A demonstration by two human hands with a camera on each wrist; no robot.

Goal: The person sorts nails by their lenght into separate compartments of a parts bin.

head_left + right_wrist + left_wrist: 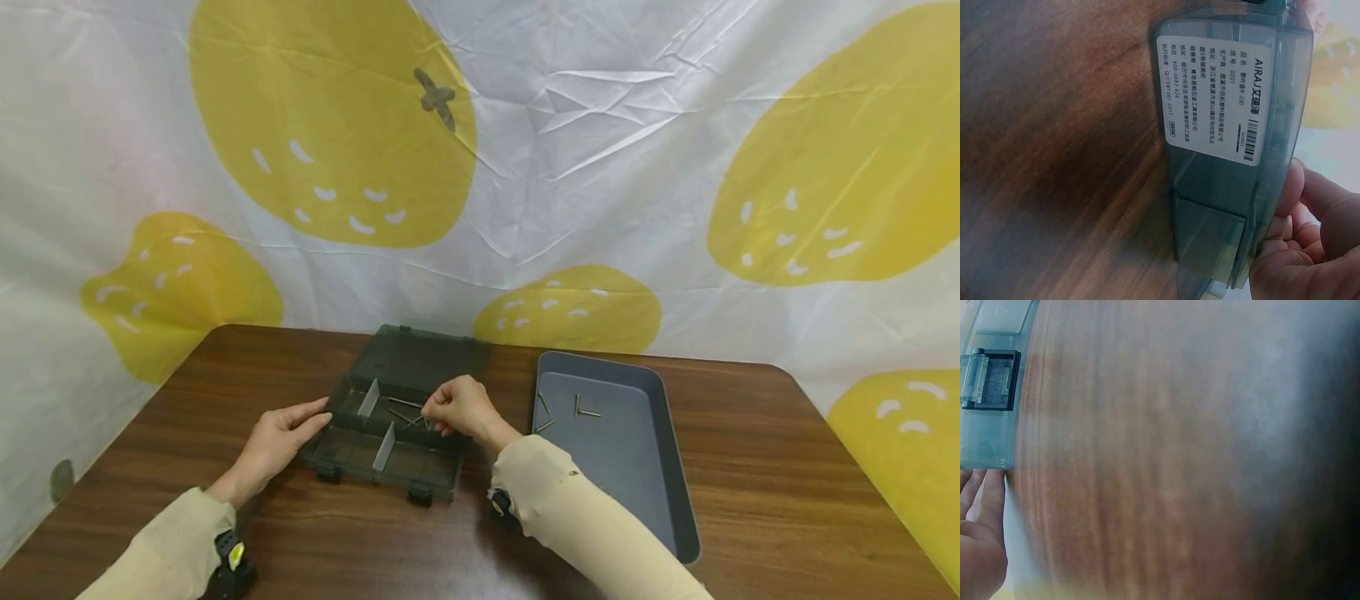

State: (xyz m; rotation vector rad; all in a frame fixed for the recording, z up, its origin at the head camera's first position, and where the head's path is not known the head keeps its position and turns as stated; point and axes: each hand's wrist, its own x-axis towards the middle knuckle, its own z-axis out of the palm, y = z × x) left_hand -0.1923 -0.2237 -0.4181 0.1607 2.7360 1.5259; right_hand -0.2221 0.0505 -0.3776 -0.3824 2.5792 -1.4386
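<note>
A dark translucent parts box lies with its lid tipped back on the table. My left hand rests against its left end, thumb on the near corner. In the left wrist view, straight fingers touch the box end beside a black latch. My right hand is over the back right compartment, thumb and curled forefinger pinching a thin screw, mostly hidden by the fingertips. Several brass-coloured screws lie loose below. In the right wrist view, the right hand is at the box's labelled side.
Right of the box stands a shallow grey tray, with several screws near its far left side. Pale dividers split the box. A white cloth with yellow fruit shapes hangs behind the wooden table.
</note>
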